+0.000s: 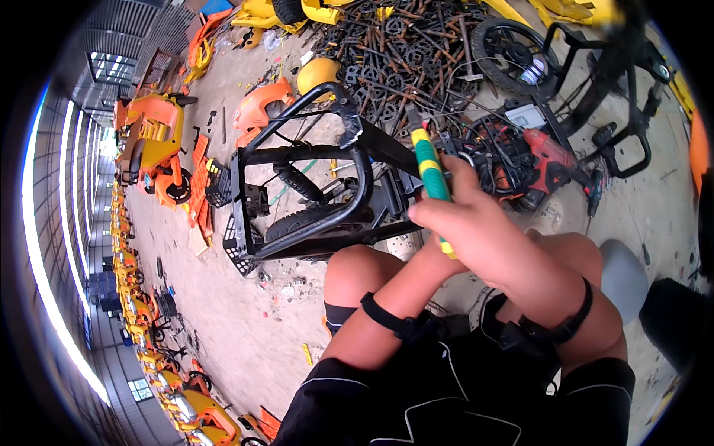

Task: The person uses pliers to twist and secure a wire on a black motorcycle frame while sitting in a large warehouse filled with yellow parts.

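My right hand [476, 223] is closed around a green-and-yellow-handled tool [431, 169], which points up and away from me. A greyish metal part shows at its far end, but I cannot make out the tool's kind. Beneath the right hand, my left hand [440, 256] lies close to the handle's lower end, and its fingers are hidden. Just ahead and to the left stands a black metal vehicle frame [361, 175] with a shock absorber [299, 183] and a tyre [309, 221] inside it.
Several rusty crank parts [401, 59] are heaped at the far side. A red cordless power tool [547, 160] lies among dark cables on the right, near a black wheel [513, 56]. Orange and yellow vehicles [152, 137] line the left. A grey rounded object [623, 279] is beside my right knee.
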Demonstrator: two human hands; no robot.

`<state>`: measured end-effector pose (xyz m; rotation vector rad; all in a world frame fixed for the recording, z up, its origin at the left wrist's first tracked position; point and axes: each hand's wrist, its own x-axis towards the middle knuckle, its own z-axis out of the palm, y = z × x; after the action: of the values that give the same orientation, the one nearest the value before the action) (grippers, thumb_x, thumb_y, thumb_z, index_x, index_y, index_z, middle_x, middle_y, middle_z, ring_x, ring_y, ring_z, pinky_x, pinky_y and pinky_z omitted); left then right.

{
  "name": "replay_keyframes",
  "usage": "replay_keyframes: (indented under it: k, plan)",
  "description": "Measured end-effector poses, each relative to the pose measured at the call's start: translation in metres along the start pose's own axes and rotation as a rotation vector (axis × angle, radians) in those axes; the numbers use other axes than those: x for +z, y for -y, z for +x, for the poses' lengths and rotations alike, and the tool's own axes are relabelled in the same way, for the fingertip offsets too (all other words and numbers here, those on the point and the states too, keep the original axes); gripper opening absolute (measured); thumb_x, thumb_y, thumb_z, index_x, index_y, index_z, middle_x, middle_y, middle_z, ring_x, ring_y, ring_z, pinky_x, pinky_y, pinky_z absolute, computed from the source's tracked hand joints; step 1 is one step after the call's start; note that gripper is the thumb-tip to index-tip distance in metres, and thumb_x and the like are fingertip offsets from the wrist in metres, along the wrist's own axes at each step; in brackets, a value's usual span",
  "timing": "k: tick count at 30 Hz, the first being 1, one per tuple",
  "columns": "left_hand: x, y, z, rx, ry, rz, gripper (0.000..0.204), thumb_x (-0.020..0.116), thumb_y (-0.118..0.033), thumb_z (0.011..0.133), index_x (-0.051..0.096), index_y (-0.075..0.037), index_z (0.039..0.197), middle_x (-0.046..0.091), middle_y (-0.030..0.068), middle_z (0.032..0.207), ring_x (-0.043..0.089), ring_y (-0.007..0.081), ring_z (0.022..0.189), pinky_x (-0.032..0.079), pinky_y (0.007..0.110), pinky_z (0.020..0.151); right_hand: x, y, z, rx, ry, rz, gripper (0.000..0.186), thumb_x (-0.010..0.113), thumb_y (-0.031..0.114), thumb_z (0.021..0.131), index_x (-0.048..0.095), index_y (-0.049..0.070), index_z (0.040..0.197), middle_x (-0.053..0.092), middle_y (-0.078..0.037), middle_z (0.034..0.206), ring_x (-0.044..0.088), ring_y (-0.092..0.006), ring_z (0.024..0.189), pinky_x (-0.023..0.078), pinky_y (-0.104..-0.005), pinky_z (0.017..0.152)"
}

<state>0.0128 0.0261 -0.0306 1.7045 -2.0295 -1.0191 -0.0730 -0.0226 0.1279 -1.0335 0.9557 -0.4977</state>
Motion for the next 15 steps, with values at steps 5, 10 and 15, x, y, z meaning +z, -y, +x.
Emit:
replay_keyframes:
  k: [5,10,15]
  plan:
    - [0.010,0.014,-0.003,0.001,0.022,-0.044,0.048,0.056,-0.032,0.095,0.050,-0.019,0.142,0.059,0.0061,0.134,0.058,0.0202,0.122,0.049,0.033,0.097,0.007,0.002,-0.011,-0.150,0.112,-0.251,0.070,0.062,0.030,0.086,0.037,-0.013,0.135,0.058,-0.036,0.120,0.062,-0.0475,0.110,0.048,-0.0470,0.097]
    - [0.014,0.016,-0.009,-0.027,0.022,-0.073,0.045,0.054,-0.030,0.097,0.050,-0.019,0.141,0.059,0.0052,0.133,0.058,0.0176,0.121,0.049,0.032,0.095,0.012,0.005,-0.019,-0.122,0.146,-0.280,0.085,0.065,0.035,0.086,0.029,-0.011,0.148,0.063,-0.029,0.118,0.065,-0.0331,0.107,0.049,-0.0380,0.092]
    - [0.019,0.020,-0.005,-0.027,0.027,-0.097,0.042,0.053,-0.029,0.099,0.051,-0.018,0.140,0.058,0.0042,0.132,0.057,0.0150,0.120,0.049,0.030,0.094,0.004,-0.010,0.003,-0.048,0.082,-0.215,0.082,0.065,0.033,0.085,0.032,-0.010,0.147,0.064,-0.028,0.115,0.067,-0.0338,0.100,0.053,-0.0396,0.085]
